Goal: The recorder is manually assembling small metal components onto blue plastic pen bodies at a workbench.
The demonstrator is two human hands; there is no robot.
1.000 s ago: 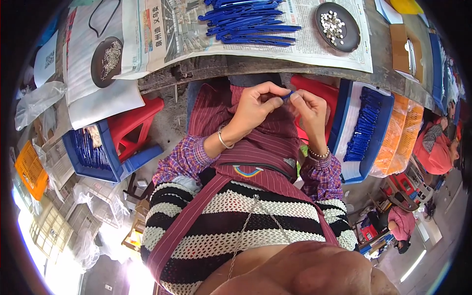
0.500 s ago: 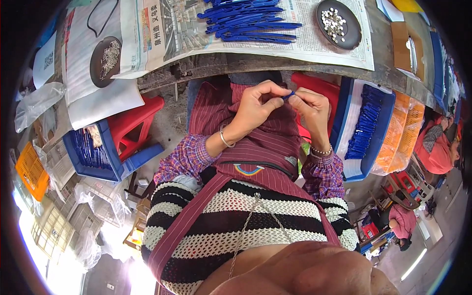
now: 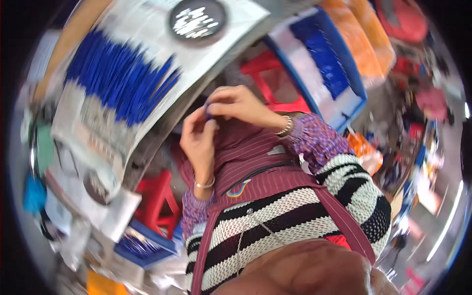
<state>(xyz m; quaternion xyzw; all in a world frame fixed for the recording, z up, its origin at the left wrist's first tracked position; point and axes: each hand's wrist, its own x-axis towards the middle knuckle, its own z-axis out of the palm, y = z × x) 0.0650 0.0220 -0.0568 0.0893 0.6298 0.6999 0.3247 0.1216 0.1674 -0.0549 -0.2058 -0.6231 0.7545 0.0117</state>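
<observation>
My left hand (image 3: 198,135), with a plain metal bangle at its wrist, is raised over my lap near the table's front edge. My right hand (image 3: 238,105), wearing a beaded bracelet, meets it fingertip to fingertip. Between their pinched fingers shows a small blue piece (image 3: 209,109), mostly hidden and blurred, so its full shape cannot be made out. On the newspaper-covered table (image 3: 223,42) to the left lies a wide pile of slender blue pieces (image 3: 118,76). Beyond it, a dark round dish (image 3: 174,32) holds many small whitish bits.
A blue tray (image 3: 357,110) with more blue pieces stands at the right beside orange baskets (image 3: 354,39). Red stools (image 3: 156,202) are under the table's edge. At the lower left are another blue tray (image 3: 142,258) and a second dark dish (image 3: 97,187).
The whole view has swung round and blurred, so the table now slants along the left. My hands stay together at the small blue piece.
</observation>
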